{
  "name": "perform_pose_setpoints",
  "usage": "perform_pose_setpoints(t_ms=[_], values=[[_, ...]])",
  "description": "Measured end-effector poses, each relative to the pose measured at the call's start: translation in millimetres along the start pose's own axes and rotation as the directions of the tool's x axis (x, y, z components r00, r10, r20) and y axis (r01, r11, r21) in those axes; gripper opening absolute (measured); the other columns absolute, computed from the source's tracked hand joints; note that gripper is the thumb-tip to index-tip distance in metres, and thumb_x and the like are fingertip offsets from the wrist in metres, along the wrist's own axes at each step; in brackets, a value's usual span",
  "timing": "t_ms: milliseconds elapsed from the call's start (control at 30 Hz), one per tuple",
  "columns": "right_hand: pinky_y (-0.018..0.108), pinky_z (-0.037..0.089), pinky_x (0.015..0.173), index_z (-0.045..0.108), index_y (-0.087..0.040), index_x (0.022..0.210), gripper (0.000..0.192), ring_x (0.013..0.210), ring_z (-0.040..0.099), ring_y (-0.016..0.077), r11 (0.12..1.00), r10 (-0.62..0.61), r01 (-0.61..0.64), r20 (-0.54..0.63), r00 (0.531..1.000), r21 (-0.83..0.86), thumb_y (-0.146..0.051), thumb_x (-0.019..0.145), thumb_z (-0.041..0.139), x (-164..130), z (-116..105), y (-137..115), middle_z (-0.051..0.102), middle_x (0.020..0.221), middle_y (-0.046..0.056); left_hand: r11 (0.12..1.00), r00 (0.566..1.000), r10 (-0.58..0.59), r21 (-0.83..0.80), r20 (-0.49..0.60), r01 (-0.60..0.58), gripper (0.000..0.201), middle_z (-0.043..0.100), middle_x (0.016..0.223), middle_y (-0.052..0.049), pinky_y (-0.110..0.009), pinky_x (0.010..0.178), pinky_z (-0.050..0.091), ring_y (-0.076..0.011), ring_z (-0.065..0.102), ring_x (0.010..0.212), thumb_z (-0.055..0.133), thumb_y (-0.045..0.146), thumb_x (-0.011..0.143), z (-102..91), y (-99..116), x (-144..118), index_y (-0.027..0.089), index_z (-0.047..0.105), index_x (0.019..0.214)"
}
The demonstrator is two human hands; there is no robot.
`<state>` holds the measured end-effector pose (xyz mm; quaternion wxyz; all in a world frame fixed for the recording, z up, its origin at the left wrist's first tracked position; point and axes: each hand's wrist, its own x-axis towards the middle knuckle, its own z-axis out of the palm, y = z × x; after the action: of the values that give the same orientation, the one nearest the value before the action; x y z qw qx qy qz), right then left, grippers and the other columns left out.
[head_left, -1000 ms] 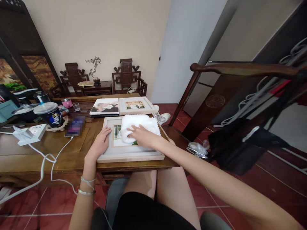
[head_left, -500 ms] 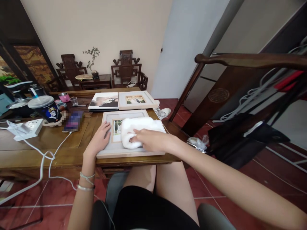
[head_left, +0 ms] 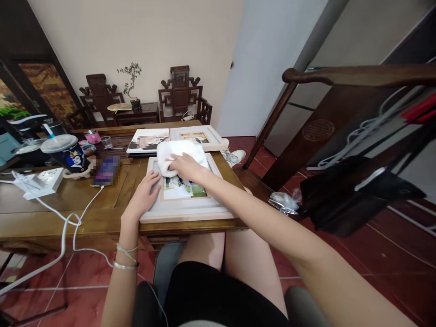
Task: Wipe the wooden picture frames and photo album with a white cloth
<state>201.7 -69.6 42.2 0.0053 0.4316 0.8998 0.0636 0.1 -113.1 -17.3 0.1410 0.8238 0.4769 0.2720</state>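
A light wooden picture frame (head_left: 190, 215) lies flat near the table's front edge, with a photo (head_left: 185, 190) inside a wide pale border. My right hand (head_left: 186, 167) grips a folded white cloth (head_left: 180, 147) and presses it on the upper part of the frame, covering the top of the photo. Against the frame's left side rests my left hand (head_left: 147, 190), its fingers stretched over the edge and holding nothing.
Behind lie a photo album (head_left: 148, 140) and a second picture frame (head_left: 218, 144). To the left are a phone (head_left: 105, 171) on a charging cable, a lidded cup (head_left: 64, 152) and a power strip (head_left: 44, 181). A wooden chair (head_left: 299, 131) stands at right.
My right hand has slid the white cloth up and to the left across the frame, uncovering the lower part of the photo. The left hand stays at the frame's left edge.
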Motion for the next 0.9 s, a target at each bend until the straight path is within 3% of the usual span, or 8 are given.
perform_pose_setpoints(t_ms=[167, 367, 467, 700, 800, 900], values=[[0.038, 0.043, 0.095, 0.074, -0.02, 0.113, 0.041, 0.115, 0.063, 0.0285, 0.987, 0.162, -0.162, 0.05, 0.985, -0.017, -0.004, 0.087, 0.046, -30.6, -2.6, 25.6, 0.062, 0.132, 0.016, 1.0, 1.0, -0.004, -0.012, -0.002, 0.004, 0.049, 0.051, 0.148, -0.016, -0.048, 0.122, 0.026, -0.0274, 0.034, 0.147, 0.044, 0.034, 0.095, 1.6, -1.1, -1.6, 0.008, 0.059, 0.133], [0.034, 0.046, 0.089, 0.074, -0.02, 0.116, 0.047, 0.115, 0.064, 0.0287, 0.949, 0.315, -0.311, 0.118, 0.942, -0.051, -0.002, 0.084, 0.045, -72.8, -9.2, 51.9, 0.062, 0.136, 0.014, 1.0, 1.0, -0.002, -0.027, -0.023, 0.002, 0.046, 0.052, 0.147, -0.014, -0.049, 0.122, 0.026, -0.0267, 0.035, 0.146, 0.045, 0.034, 0.095, 1.8, -0.3, -3.0, 0.013, 0.06, 0.132], [0.032, 0.046, 0.086, 0.076, -0.019, 0.113, 0.052, 0.109, 0.066, 0.027, 0.959, 0.283, -0.283, 0.138, 0.949, -0.016, 0.002, 0.08, 0.042, -96.8, -14.3, 43.0, 0.066, 0.13, 0.014, 1.0, 1.0, -0.005, -0.022, -0.02, 0.005, 0.047, 0.052, 0.147, -0.015, -0.049, 0.122, 0.026, -0.0268, 0.036, 0.146, 0.045, 0.034, 0.094, 1.8, 0.0, -2.6, 0.01, 0.059, 0.132], [0.029, 0.045, 0.082, 0.079, -0.023, 0.095, 0.052, 0.097, 0.068, 0.0259, 0.985, 0.105, -0.136, 0.267, 0.958, 0.102, 0.005, 0.067, 0.045, -167.3, -49.0, -9.1, 0.076, 0.095, 0.009, 1.0, 0.999, 0.012, -0.006, -0.038, -0.012, 0.046, 0.054, 0.146, -0.013, -0.049, 0.121, 0.027, -0.026, 0.037, 0.145, 0.045, 0.034, 0.095, 3.6, -1.9, -2.4, 0.014, 0.06, 0.133], [0.027, 0.045, 0.077, 0.079, -0.026, 0.095, 0.052, 0.09, 0.069, 0.0235, 0.978, 0.107, -0.156, 0.308, 0.945, 0.139, 0.003, 0.067, 0.047, -177.3, -57.3, -17.5, 0.076, 0.092, 0.006, 1.0, 1.0, 0.019, 0.0, -0.017, -0.019, 0.046, 0.052, 0.147, -0.015, -0.049, 0.121, 0.027, -0.0269, 0.036, 0.145, 0.044, 0.033, 0.095, 2.3, -1.5, -2.8, 0.011, 0.059, 0.132], [0.027, 0.045, 0.078, 0.078, -0.025, 0.106, 0.055, 0.097, 0.068, 0.0244, 0.967, 0.155, -0.206, 0.293, 0.944, 0.152, 0.003, 0.07, 0.046, -166.1, -50.6, -12.8, 0.076, 0.101, 0.008, 1.0, 1.0, 0.029, 0.005, 0.003, -0.029, 0.046, 0.051, 0.148, -0.015, -0.048, 0.121, 0.028, -0.027, 0.035, 0.146, 0.044, 0.034, 0.095, -0.3, -0.6, -3.4, 0.011, 0.06, 0.132]])
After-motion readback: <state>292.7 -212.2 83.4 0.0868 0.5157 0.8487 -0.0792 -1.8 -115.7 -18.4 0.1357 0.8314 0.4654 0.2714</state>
